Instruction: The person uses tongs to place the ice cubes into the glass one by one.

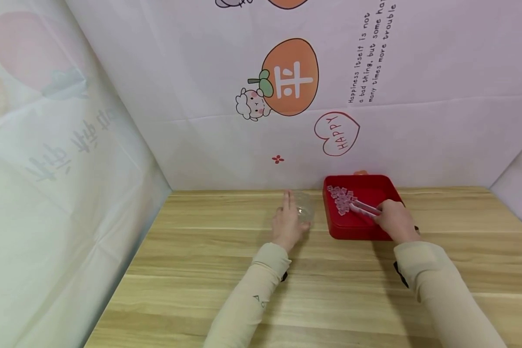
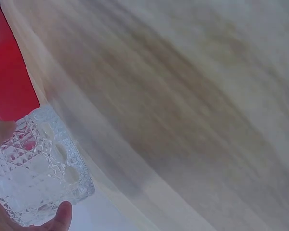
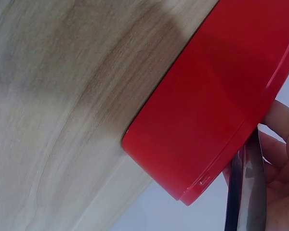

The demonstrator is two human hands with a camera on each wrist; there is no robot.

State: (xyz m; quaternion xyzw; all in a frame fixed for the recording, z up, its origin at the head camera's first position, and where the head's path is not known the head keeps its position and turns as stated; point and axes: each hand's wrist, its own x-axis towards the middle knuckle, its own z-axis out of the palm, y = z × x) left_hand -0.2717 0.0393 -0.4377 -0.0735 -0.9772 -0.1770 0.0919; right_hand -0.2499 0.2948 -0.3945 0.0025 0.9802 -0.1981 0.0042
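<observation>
My left hand [image 1: 287, 223] holds a clear glass [image 1: 303, 207] with a cut diamond pattern, which stands on the table left of a red box [image 1: 358, 233]. The left wrist view has the thumb and fingers spread around the glass [image 2: 36, 166]. Over the box's right side, my right hand [image 1: 397, 222] grips metal tongs [image 1: 364, 209]. Their tips reach clear, ice-like cubes [image 1: 341, 200] heaped at the box's left; whether a cube is between them I cannot tell. In the right wrist view the tongs' handle end [image 3: 250, 185] shows beside the box wall [image 3: 192, 120].
The wooden table [image 1: 191, 280] ends at the back against a white printed cloth [image 1: 209, 145]. Another cloth [image 1: 61, 203] hangs along the left side. A small orange thing [image 1: 361, 172] shows behind the box's back rim.
</observation>
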